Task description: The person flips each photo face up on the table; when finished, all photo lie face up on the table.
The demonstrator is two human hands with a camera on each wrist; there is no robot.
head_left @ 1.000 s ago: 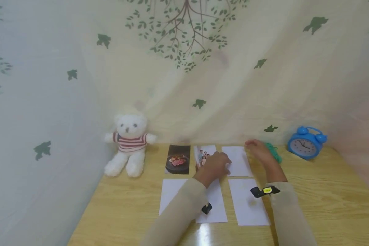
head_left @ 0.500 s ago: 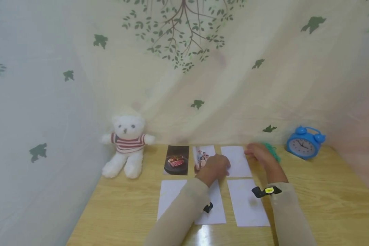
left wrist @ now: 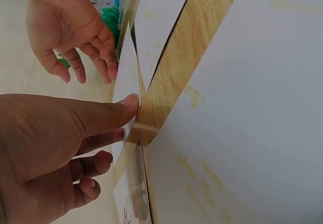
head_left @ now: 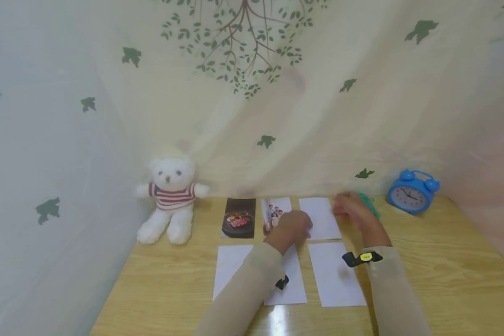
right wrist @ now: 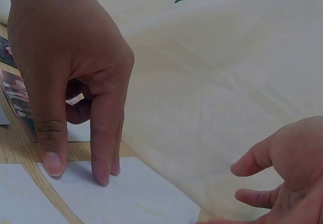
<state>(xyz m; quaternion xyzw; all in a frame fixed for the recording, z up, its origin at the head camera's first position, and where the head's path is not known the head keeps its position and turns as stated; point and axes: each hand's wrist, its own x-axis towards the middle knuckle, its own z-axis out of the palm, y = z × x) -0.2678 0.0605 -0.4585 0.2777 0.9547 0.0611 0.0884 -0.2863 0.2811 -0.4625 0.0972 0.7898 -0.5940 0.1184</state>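
Observation:
A white card (head_left: 320, 215) lies flat in the back row of cards, at its right end. My left hand (head_left: 290, 229) reaches over its left side; in the right wrist view its thumb and straight fingers (right wrist: 103, 148) touch the card near one corner. Its other fingers are bent. At the card's right edge is my right hand (head_left: 354, 211), fingers loosely bent with nothing between them, as the left wrist view shows. Left of the card lie a family photo (head_left: 271, 215), partly covered by my left hand, and a photo of sliced meat (head_left: 238, 219).
In front lie more white cards (head_left: 338, 275) with faint yellow writing, partly under my left sleeve. A white teddy bear (head_left: 174, 200) sits at the left. Green yarn (head_left: 369, 204) shows behind my right hand, and a blue alarm clock (head_left: 411, 192) stands at the back right.
My left hand's fingers have drawn closer together at the card's left side. The right hand stays by the card's right edge. The head view has shifted slightly.

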